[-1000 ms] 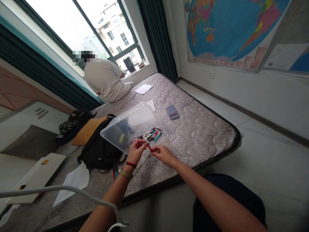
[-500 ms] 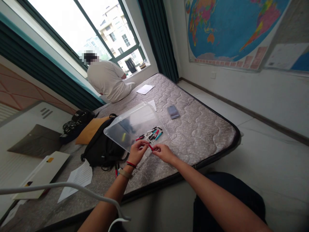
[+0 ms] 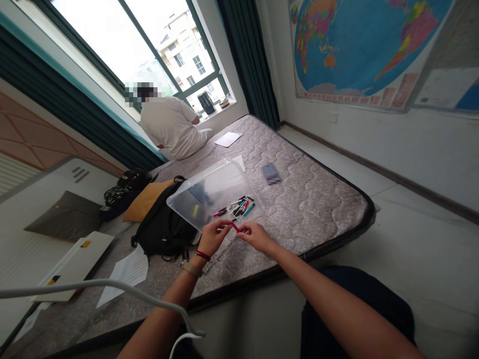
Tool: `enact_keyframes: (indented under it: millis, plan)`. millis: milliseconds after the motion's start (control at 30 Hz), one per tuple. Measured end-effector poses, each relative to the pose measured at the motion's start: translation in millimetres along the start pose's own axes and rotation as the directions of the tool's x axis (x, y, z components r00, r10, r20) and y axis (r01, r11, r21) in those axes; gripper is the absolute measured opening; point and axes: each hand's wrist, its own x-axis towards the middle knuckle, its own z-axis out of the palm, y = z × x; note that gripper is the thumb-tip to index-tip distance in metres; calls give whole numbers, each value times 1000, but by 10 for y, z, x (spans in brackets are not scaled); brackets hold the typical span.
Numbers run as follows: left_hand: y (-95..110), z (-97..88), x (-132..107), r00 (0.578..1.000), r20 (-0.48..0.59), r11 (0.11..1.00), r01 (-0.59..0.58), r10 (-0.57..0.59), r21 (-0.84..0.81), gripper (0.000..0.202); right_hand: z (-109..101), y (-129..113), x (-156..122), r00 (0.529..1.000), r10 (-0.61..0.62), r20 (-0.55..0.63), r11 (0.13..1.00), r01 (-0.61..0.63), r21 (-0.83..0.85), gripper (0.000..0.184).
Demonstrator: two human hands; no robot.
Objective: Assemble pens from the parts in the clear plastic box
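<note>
Hands have closed toward each other since a moment ago, the left hand (image 3: 215, 238) and right hand (image 3: 256, 237) now pinched together on a slim red marker (image 3: 234, 227), though fingers hide most of it. It sits just short of the clear plastic lid (image 3: 205, 194) and its bunch of pens (image 3: 239, 207). A black backpack (image 3: 162, 232) lies near on the left; rightward, the quilted mattress (image 3: 310, 209) runs on to its dark edge.

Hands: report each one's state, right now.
Left hand: closed, pinching a red marker.
Right hand: closed, pinching the same marker.
</note>
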Motion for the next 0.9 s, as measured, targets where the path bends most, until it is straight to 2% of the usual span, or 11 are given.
enact_keyframes:
  millis: [100, 233, 300, 433, 633, 767, 900]
  plan:
    - [18, -23, 16, 999, 32, 1000, 3, -3, -9, 25, 7, 7, -5, 1000, 5, 1, 1000, -5, 22, 16]
    - [-76, -51, 92, 998, -16, 998, 61, -62, -33, 36, -14, 4, 1, 999, 12, -45, 1000, -12, 13, 18]
    - [-197, -55, 158, 991, -34, 989, 134, -133, 59, 36, -36, 1, 12, 995, 12, -102, 1000, -13, -9, 19]
    - [-513, -16, 315, 969, -41, 920, 244, -243, 308, 24, -73, 7, 42, 977, -3, -212, 999, -7, -47, 19]
    - [-883, 117, 495, 941, -17, 800, 298, -339, 521, 56, -91, 31, 67, 968, -8, -251, 998, -7, -60, 18]
    - [-1004, 163, 535, 917, 64, 752, 281, -394, 596, 46, -106, 55, 84, 969, 1, -248, 1000, -3, -8, 19]
    - [-1011, 167, 521, 904, 111, 724, 253, -414, 642, 34, -95, 102, 111, 974, 10, -225, 1000, -4, 24, 21]
